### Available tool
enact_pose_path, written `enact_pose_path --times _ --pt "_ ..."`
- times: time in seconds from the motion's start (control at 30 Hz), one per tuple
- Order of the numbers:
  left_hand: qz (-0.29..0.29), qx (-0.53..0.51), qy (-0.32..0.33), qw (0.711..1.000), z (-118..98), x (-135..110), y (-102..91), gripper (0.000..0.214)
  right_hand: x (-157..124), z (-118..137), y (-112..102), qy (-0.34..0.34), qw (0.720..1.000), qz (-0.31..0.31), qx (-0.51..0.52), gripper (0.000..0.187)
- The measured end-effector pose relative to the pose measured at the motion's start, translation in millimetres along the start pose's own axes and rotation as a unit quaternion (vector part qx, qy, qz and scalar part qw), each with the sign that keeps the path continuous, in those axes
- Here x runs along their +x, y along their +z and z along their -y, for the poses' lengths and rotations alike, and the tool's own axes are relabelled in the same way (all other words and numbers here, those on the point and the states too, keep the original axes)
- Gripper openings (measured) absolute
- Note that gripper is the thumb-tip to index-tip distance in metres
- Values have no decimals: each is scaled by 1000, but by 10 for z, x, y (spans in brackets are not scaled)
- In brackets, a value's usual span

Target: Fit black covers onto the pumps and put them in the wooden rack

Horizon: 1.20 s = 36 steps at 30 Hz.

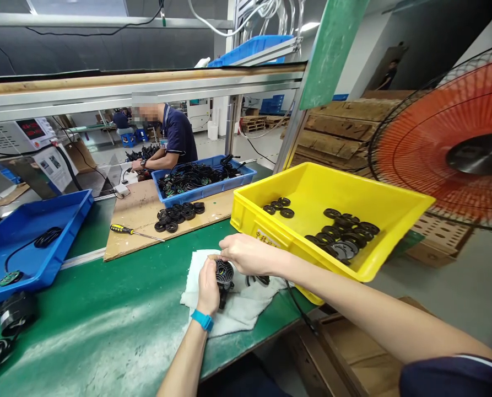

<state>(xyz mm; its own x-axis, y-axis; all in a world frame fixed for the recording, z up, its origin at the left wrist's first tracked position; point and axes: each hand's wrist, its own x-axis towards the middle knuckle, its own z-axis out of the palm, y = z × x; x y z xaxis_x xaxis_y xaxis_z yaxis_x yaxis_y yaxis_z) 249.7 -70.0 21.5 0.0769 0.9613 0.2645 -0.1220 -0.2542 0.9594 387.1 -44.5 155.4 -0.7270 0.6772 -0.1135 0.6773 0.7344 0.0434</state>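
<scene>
Over the white cloth [246, 314] on the green tabletop [105, 331], left hand [208, 286] is clasping a round black ribbed plastic part [224, 273], right hand [246, 253] pinching its upper rim from above.

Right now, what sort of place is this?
Probably a factory assembly line: a green workbench, a yellow plastic bin of black round parts, another black round part in your left hand, a co-worker at a blue plastic tray of cabled parts.

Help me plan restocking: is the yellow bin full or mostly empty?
Mostly empty: the yellow bin holds only two small clusters of black discs, with bare yellow floor between them.
</scene>
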Motion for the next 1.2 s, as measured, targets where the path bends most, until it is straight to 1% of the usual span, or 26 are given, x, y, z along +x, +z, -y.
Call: enact_pose_path --times 0.1,0.2,0.33,0.43,0.63,0.77,0.83,0.9,0.97,1.0,1.1,1.13,1.17,1.2 --pt "-1 7 -1 1000 1 3 1 41 2 -9 7 5 1000 -4 15 28" --pt "-5 10 -5 1000 8 6 -2 41 2 -25 15 10 999 -21 37 31" --pt "-10 8 -6 1000 36 1 -16 40 -11 -54 67 -3 998 -45 54 30" --pt "-9 6 -7 1000 57 -3 -26 39 -37 -84 171 -1 993 -90 73 29" --pt "23 -28 -12 999 29 2 -51 38 -120 -91 429 16 978 -192 78 30" --pt "62 -34 -12 997 -48 6 -91 29 -151 -69 479 14 970 -230 73 26" --pt "76 -23 -24 997 -85 9 -105 28 -153 -66 482 13 967 -243 69 27" --pt "83 -24 -39 995 -114 13 -106 23 -158 -51 504 7 960 -271 66 27" --pt "81 -36 -44 995 -136 15 -95 21 -181 0 575 -2 941 -335 59 25" --pt "78 -39 -43 995 -146 14 -86 21 -201 45 632 -7 923 -380 53 26" --pt "74 -33 -45 996 -170 5 -59 23 -283 250 879 4 851 -523 55 38" --pt "74 -29 -51 995 -176 2 -52 24 -306 332 972 21 831 -551 74 39" --pt "74 -27 -58 995 -180 0 -47 25 -322 412 1063 48 817 -565 103 39" --pt "74 -28 -65 995 -184 1 -44 26 -327 486 1146 81 809 -566 136 37"
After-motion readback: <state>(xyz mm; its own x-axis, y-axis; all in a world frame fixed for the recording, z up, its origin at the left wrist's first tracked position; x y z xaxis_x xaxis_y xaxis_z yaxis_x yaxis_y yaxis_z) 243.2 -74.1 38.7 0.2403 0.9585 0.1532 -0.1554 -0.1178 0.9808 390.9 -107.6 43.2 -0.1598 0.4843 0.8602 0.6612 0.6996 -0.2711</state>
